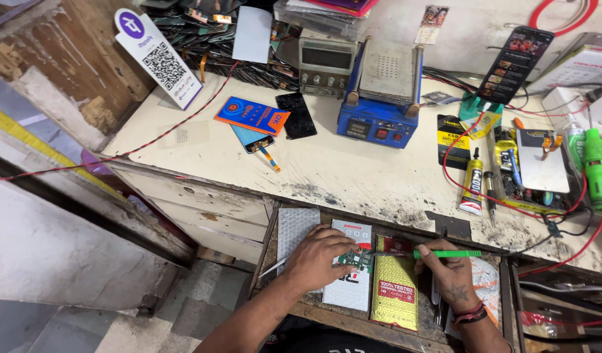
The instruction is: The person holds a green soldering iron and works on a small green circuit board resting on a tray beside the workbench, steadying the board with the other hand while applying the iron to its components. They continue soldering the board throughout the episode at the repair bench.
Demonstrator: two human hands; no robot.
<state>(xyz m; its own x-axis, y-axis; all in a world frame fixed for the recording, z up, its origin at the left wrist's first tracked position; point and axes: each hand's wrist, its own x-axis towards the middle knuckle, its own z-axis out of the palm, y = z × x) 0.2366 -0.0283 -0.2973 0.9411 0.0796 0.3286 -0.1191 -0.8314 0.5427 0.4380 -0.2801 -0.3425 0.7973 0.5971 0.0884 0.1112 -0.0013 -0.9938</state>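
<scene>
1. I see my left hand point(317, 258) resting over the open drawer, its grip pinched on a small green circuit board point(361, 260).
2. That board sits above a white flat box with red print point(349, 287), which lies in the wooden pull-out drawer point(405, 330) below the desk point(353, 170).
3. My right hand point(448, 271) has its grip closed around a slim green-handled tool point(445, 253), held level, its dark tip meeting the board.
4. I think the tip touches the board's right edge, though the contact is too small to be sure.
5. A yellow bubble-wrap pouch with a red label point(396, 287) lies just right of the white box, under the tool.
6. On the desk, well apart, stands a blue heating-plate machine point(379, 98).
</scene>
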